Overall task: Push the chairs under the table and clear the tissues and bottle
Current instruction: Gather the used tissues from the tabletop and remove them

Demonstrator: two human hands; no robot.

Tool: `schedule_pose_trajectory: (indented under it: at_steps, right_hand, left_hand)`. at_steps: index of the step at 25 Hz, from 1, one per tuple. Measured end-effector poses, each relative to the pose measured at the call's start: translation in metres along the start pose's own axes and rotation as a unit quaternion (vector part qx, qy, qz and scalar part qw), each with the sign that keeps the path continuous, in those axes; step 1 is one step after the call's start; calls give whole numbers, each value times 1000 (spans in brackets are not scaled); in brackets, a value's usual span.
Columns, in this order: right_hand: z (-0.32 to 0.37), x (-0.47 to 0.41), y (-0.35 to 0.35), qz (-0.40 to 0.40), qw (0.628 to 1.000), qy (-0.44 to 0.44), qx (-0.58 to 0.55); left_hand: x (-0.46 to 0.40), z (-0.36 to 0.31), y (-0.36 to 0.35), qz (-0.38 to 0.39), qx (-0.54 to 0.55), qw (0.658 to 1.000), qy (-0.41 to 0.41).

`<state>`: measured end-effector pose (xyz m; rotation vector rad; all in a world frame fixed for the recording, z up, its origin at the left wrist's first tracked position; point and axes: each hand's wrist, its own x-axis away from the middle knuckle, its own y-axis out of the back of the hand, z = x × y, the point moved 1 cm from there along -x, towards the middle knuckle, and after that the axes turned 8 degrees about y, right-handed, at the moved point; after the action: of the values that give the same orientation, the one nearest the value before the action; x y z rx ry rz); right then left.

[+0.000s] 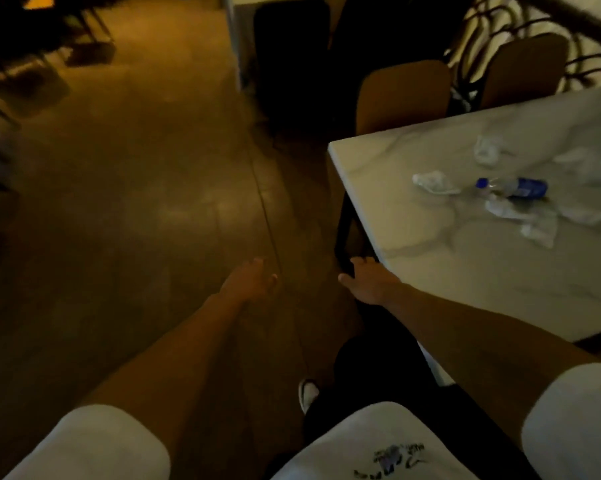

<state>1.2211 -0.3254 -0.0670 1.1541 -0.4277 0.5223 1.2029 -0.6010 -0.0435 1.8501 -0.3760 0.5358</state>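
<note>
Reaching: right hand [370, 282] fingers spread at dark chair [347, 251] near table [430, 271] edge, grip unclear; left hand [249, 280] loose, holding nothing
Risk: bottle [512, 187] lying flat may roll if table gets bumped
Tissues [434, 182]: light, could slide off

Both arms outstretched, left hand [249, 280] and right hand [370, 282] with fingers relaxed

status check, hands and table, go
Left hand open, over floor. Right hand open at table edge. Bottle and tissues uncleared.
</note>
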Motion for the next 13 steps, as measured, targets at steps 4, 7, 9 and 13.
schedule_pose_trajectory:
  at_steps: [4, 7, 9, 13]
  right_hand:
    - [-15, -55, 17, -23, 997, -60, -42]
    - [-19, -79, 26, -17, 994, -87, -62]
    - [-25, -92, 44, -47, 988, -115, -92]
    - [-46, -97, 81, -104, 972, -172, -119]
  left_hand:
    - [-72, -43, 37, 10, -22, 998, -60]
    - [-120, -50, 63, 27, -55, 996, -61]
    - [-167, -69, 87, 41, -97, 989, -99]
    - [-225, -116, 112, 53, -128, 974, -177]
